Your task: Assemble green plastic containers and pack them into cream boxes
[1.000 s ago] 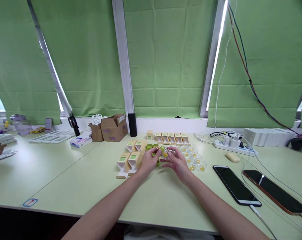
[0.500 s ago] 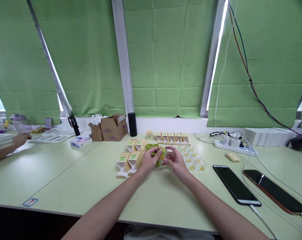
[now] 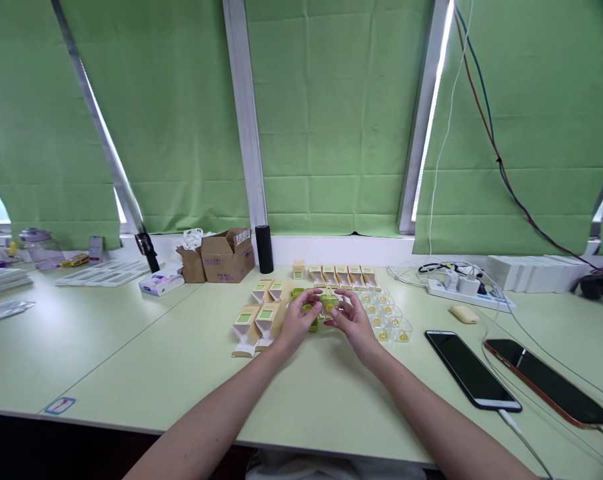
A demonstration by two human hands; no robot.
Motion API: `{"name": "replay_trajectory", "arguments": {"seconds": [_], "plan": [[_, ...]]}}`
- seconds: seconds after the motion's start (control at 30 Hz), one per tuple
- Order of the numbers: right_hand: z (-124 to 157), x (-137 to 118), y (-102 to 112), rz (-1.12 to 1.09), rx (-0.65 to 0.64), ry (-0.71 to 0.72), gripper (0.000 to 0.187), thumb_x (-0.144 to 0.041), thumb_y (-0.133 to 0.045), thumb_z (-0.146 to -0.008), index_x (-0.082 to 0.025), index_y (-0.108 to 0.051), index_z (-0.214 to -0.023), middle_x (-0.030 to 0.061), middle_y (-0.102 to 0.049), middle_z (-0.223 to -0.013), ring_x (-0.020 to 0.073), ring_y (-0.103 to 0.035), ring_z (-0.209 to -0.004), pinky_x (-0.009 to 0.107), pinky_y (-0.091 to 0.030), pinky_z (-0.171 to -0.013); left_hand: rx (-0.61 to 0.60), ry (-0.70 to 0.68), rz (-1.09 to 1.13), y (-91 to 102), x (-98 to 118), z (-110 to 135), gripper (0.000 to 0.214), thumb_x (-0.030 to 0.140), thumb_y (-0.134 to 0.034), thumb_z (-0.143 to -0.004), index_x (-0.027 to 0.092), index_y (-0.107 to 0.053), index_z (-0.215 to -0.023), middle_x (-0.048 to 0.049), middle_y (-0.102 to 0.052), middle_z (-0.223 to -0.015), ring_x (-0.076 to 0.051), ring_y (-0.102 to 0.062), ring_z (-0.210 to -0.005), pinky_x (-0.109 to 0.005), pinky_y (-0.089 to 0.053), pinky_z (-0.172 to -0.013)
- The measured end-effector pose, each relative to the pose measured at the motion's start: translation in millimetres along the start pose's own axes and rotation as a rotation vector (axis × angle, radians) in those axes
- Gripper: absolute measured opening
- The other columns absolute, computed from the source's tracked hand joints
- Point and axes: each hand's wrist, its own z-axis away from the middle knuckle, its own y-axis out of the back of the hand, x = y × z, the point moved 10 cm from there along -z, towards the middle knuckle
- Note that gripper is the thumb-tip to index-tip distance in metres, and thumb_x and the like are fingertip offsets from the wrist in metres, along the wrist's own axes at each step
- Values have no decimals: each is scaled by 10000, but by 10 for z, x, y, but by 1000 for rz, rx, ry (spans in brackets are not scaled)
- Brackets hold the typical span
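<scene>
Between my left hand (image 3: pixel 298 319) and my right hand (image 3: pixel 355 321) is a small green case with a yellow round face on its front (image 3: pixel 330 303). Thumbs and fingertips of both hands pinch it from either side, a little above the table. A small loop shows on its top. More green cases (image 3: pixel 311 325) lie behind and beside my left hand, partly hidden by it. Clear plastic covers with yellow dots (image 3: pixel 384 315) stand in rows to the right of my right hand. Open beige cartons with green squares (image 3: pixel 266 316) stand left of my left hand.
Further open cartons (image 3: pixel 342 276) line up at the back, beside a single beige box (image 3: pixel 298 269). Two phones (image 3: pixel 474 369) on cables lie at right, near a power strip (image 3: pixel 468 295). A cardboard box (image 3: pixel 227 257), black cylinder (image 3: pixel 264 249) and tissue pack (image 3: pixel 162 281) stand back left.
The green case has turned between my fingers, so its yellow face shows toward me. At far left, another person's arm has left the view, and a clear plastic bag lies on the table there.
</scene>
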Motion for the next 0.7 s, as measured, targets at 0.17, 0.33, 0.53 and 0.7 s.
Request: {"name": "replay_trajectory", "arguments": {"seconds": [0.17,0.33,0.53,0.7], "plan": [[-10,-1,-9,6,-6,19,511,-467,-881,-752,-308,-599,-1146,-33,-655,-884,165,-670,-830,366,-633,-808,-38,-48,-110,-38,28,14,438,397,-743,-858,215,-663,-1248,-99,-669,-1139,-235,-624,-1072,-305,-537,-818],[-28,-22,-6,45,-24,29,473,-480,-872,-761,-297,-618,-1115,-25,-678,-876,173,-688,-827,371,-626,-827,-40,-51,-178,-40,37,9,406,387,-723,-874,212,-668,-1236,-105,-678,-1144,-242,-627,-1071,-330,-540,-840],[-56,-24,42,60,-17,26,508,-518,-876,-740,-281,-624,-1112,-13,-704,-856,187,-701,-796,398,-629,-819,-18,-67,-224,-33,81,10,417,404,-733,-874,216,-686,-1243,-107,-700,-1135,-242,-646,-1038,-348,-554,-849],[-55,7,40,31,-9,27,525,-524,-873,-749,-291,-617,-1143,-28,-683,-839,188,-706,-814,421,-625,-878,13,-76,-253,-41,119,17,434,433,-723,-885,212,-688,-1258,-120,-713,-1170,-242,-654,-1020,-340,-551,-815]]}}
